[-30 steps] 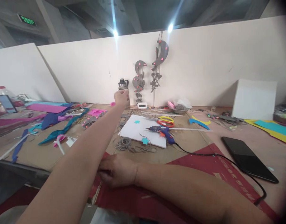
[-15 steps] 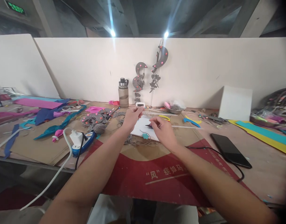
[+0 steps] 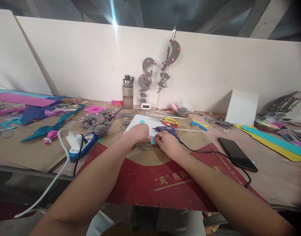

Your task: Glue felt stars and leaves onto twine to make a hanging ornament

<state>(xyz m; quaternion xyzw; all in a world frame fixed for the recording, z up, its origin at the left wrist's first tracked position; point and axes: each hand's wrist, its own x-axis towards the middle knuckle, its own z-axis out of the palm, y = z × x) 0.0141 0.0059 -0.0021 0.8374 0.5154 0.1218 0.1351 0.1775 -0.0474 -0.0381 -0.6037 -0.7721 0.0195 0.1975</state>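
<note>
Flower cutout (image 3: 153, 140), teal, lies at near edge of white board (image 3: 140, 124), mid tabletop (image 3: 275, 173). Right hand (image 3: 168, 145) pinches it. Left hand (image 3: 138, 133) curled knuckles-up beside it, grip hidden. Best: light pinch, board held steady, fingers clear of glue gun (image 3: 170, 131) nozzle, grey cord (image 3: 144, 146) kept out.

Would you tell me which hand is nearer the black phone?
Right. The right hand sits left of the phone, apart from it; the left hand lies farther left.
</note>
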